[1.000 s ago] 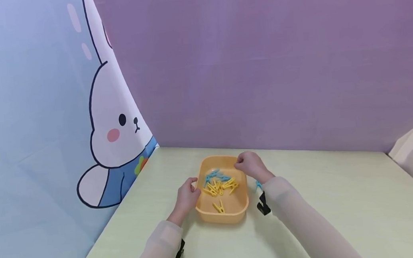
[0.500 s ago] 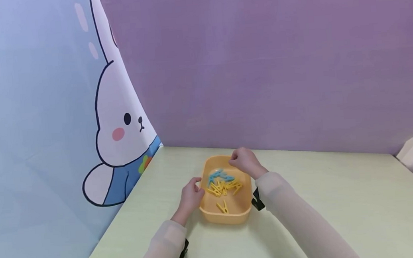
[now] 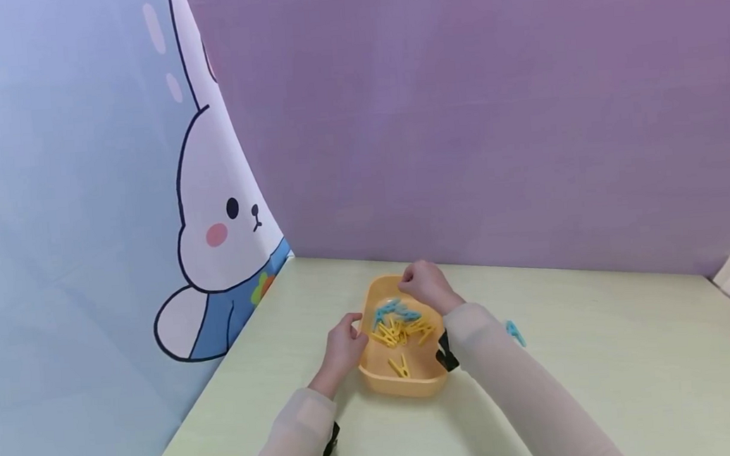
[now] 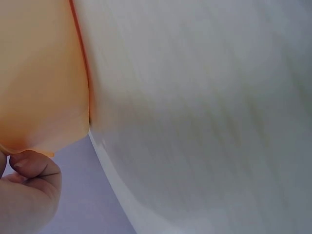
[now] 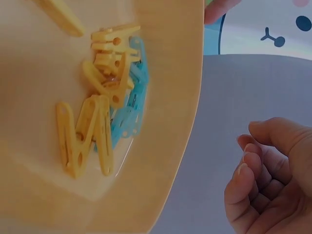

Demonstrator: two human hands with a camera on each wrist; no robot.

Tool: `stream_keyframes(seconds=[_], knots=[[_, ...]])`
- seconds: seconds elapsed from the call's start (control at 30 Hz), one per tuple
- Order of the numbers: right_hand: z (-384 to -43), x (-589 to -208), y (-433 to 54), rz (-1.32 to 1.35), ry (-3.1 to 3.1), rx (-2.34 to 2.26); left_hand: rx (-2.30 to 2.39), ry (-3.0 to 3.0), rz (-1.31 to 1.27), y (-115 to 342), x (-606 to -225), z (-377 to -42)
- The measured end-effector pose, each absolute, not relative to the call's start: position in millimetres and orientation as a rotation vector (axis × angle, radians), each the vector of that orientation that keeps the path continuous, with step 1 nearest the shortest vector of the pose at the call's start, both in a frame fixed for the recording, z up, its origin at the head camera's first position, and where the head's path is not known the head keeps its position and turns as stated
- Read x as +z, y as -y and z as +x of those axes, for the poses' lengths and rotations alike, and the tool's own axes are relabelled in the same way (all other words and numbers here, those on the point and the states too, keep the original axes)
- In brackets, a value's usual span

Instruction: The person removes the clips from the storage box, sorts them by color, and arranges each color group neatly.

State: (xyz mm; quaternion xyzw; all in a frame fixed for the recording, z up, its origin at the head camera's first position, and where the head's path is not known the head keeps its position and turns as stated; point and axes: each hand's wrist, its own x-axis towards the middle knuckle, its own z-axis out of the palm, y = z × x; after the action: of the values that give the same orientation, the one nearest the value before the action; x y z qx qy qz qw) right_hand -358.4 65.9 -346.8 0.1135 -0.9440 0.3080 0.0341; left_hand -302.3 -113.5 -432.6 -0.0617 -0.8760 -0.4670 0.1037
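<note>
An orange-yellow plastic basin (image 3: 404, 388) stands on the table, with several blue clothespins (image 3: 388, 307) and yellow clothespins (image 3: 398, 333) inside. At its left rim, my left hand (image 3: 343, 344) grips the edge between thumb and fingers. In the left wrist view, the left hand (image 4: 34, 183) curls at the basin's edge (image 4: 48, 87). Over the far right corner of the basin is my right hand (image 3: 427, 285). In the right wrist view, the right hand (image 5: 268, 175) hangs loosely curled with nothing in it, apart from the basin's rim (image 5: 187, 131).
One blue clothespin (image 3: 515, 332) lies on the pale green table (image 3: 602, 353), right of the right forearm. A purple backdrop (image 3: 459, 122) rises behind the table. A rabbit-printed cloth (image 3: 86, 240) hangs along the left side.
My right hand has shifted left over the basin's far corner. A blue clothespin on the table has come into view beside the right arm. The left hand keeps its grip; the head view has turned slightly left.
</note>
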Motion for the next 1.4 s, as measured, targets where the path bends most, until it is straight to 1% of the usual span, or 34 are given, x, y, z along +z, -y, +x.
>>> stream_keyframes(seconds=[0.73,1.4], knots=[[-364.5,-358.0,-42.7,0.297,2.955,1.121,-1.386,2.580,-0.192,114.4,-434.1,-305.1],[-369.5,-375.9,-30.6,0.216,3.018,1.034,-1.348,2.554,-0.230,114.1,-433.5,-303.1]])
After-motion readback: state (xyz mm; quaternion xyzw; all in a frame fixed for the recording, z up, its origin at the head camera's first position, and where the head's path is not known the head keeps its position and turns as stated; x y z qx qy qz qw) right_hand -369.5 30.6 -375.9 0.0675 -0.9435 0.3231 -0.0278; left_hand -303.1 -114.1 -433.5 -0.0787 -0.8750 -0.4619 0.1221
